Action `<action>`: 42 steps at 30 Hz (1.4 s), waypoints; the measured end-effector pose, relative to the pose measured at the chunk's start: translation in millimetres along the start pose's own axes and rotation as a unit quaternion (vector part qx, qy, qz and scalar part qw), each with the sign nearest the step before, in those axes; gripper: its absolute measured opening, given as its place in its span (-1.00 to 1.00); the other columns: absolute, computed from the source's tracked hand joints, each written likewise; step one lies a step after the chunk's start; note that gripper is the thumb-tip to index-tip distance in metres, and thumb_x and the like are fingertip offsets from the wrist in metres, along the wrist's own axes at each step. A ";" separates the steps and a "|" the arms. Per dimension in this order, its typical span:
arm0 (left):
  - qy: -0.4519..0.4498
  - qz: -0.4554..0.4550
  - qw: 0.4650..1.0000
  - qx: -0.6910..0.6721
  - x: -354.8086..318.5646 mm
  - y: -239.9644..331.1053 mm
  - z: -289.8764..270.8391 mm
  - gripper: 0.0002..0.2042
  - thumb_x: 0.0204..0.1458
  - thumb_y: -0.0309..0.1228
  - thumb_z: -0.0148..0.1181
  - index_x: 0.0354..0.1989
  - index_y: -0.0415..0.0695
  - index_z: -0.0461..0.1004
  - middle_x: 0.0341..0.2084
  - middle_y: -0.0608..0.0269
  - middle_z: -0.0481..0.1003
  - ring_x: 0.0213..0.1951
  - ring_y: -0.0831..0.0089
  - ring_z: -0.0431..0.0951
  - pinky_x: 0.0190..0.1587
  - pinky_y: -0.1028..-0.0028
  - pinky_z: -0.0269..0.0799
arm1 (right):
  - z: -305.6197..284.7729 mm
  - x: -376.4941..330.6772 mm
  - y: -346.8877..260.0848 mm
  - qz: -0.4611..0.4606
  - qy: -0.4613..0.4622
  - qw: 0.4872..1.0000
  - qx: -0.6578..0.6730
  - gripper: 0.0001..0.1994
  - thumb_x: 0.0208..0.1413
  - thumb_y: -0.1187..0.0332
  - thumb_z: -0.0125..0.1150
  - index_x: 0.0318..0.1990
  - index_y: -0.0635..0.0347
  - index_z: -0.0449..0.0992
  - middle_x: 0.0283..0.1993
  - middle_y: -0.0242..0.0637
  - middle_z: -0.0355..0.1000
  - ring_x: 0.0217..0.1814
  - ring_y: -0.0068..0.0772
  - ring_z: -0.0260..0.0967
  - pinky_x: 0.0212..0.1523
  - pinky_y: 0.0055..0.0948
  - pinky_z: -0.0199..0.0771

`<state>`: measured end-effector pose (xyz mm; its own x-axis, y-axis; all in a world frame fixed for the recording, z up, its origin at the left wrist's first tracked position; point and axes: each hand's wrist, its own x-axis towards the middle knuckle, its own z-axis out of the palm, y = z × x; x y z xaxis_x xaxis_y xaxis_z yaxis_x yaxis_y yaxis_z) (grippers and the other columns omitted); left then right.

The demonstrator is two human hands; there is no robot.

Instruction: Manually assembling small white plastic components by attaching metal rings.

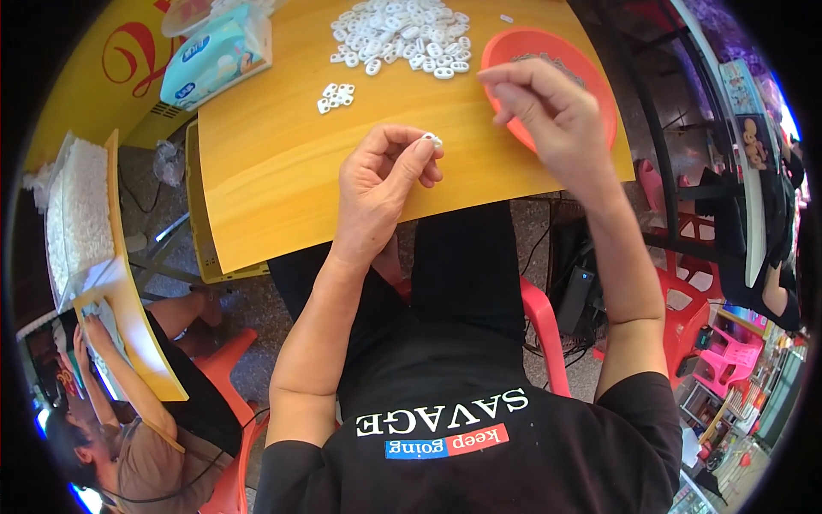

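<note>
My left hand is closed, pinching a small white plastic piece with holes between thumb and fingertips, just above the near part of the table. My right hand is raised over the near left side of a red-orange bowl, thumb and fingers drawn together in a pinch. Whatever sits between those fingertips is too small to make out. Small greyish parts lie in the bowl, partly hidden by the hand. A little group of white pieces lies beyond my left hand.
A large heap of white two-holed pieces covers the far middle of the wooden table. A blue tissue pack stands at the far left corner. At another table on the left, a person works beside a bag of white pieces.
</note>
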<state>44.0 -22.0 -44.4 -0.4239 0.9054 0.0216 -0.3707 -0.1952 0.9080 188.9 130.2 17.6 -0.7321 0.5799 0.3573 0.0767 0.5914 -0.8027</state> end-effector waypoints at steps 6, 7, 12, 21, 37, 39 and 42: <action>0.003 0.005 1.000 0.004 -1.4 1.7 1.3 -0.87 0.22 -0.45 0.15 -0.18 -0.26 0.45 -0.37 0.27 0.54 -0.38 0.61 0.51 -0.29 0.61 0.43 | 44.7 -17.6 6.3 0.154 0.016 0.954 0.259 -0.85 0.22 0.44 0.19 -0.14 0.35 0.55 -0.29 -0.36 0.53 -0.38 -0.67 0.38 -0.34 -0.65 0.41; 0.002 0.004 1.000 0.001 -1.6 1.5 0.9 -0.87 0.22 -0.45 0.15 -0.18 -0.26 0.45 -0.38 0.27 0.53 -0.38 0.61 0.51 -0.29 0.61 0.43 | 48.2 -19.8 7.5 0.184 0.012 0.937 0.296 -0.83 0.22 0.41 0.20 -0.15 0.36 0.54 -0.29 -0.36 0.52 -0.39 -0.68 0.37 -0.33 -0.65 0.40; 0.000 0.018 1.000 -0.004 -2.5 -0.1 -1.7 -0.87 0.22 -0.45 0.14 -0.17 -0.26 0.44 -0.38 0.29 0.52 -0.38 0.60 0.51 -0.29 0.60 0.43 | 58.1 -26.4 3.3 0.225 0.010 0.900 0.373 -0.81 0.22 0.35 0.23 -0.18 0.33 0.52 -0.30 -0.37 0.51 -0.39 -0.71 0.35 -0.32 -0.68 0.38; 0.004 0.031 1.000 0.001 -3.2 -1.1 -2.0 -0.89 0.22 -0.45 0.13 -0.21 -0.25 0.44 -0.40 0.32 0.50 -0.39 0.63 0.49 -0.30 0.62 0.42 | 65.1 -29.5 -5.2 0.145 0.026 0.965 0.218 -0.84 0.20 0.41 0.24 -0.21 0.36 0.51 -0.36 -0.38 0.51 -0.37 -0.71 0.39 -0.36 -0.66 0.39; -0.008 0.016 0.999 -0.051 -0.9 -2.2 -5.3 -0.85 0.24 -0.43 0.10 -0.19 -0.28 0.44 -0.43 0.25 0.52 -0.42 0.57 0.51 -0.31 0.58 0.43 | 63.9 -25.5 8.5 -0.107 0.061 0.992 0.041 -0.93 0.08 0.55 0.30 -0.29 0.33 0.56 -0.37 -0.33 0.48 -0.39 -0.57 0.45 -0.40 -0.56 0.46; 0.006 0.008 0.998 -0.065 0.4 -0.2 -4.0 -0.86 0.23 -0.44 0.11 -0.19 -0.29 0.44 -0.42 0.23 0.52 -0.42 0.55 0.52 -0.31 0.56 0.45 | 69.1 -28.8 7.0 -0.100 0.070 0.991 0.048 -0.93 0.08 0.55 0.30 -0.29 0.34 0.55 -0.36 -0.31 0.48 -0.39 -0.57 0.46 -0.40 -0.55 0.48; 0.030 0.006 0.996 -0.084 1.4 2.1 -1.9 -0.88 0.22 -0.47 0.12 -0.19 -0.29 0.44 -0.40 0.20 0.53 -0.42 0.52 0.53 -0.31 0.55 0.47 | 77.6 -30.2 1.5 -0.022 0.097 0.986 0.132 -0.94 0.09 0.55 0.29 -0.30 0.35 0.54 -0.35 -0.28 0.48 -0.38 -0.55 0.47 -0.37 -0.56 0.50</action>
<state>41.1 -21.9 -43.3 -0.4759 0.8795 0.0025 -0.4965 -0.2710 0.8246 158.6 70.1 -31.4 -0.5857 0.6685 0.4583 -0.1505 0.4660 -0.8719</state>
